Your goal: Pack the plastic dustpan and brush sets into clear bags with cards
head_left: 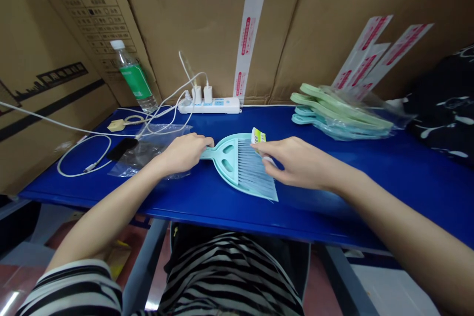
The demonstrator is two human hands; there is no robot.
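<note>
A light teal hand brush (255, 173) lies nested in a matching dustpan (224, 177) on the blue table. Its bristles point right. My left hand (185, 153) is closed round the handle end at the left. At the bristle side, my right hand (296, 162) pinches a small white and green label (258, 136) between thumb and fingers. Part of the label is hidden by the fingers, and I cannot tell whether it is still attached to the set.
Green and teal brush-and-dustpan sets in clear bags (340, 113) lie at the back right. A power strip (218, 105) with white cables and a bottle (135, 79) stand at the back left. A clear plastic bag (166, 132) and a dark phone (124, 149) lie left. Cardboard (200, 19) walls the back.
</note>
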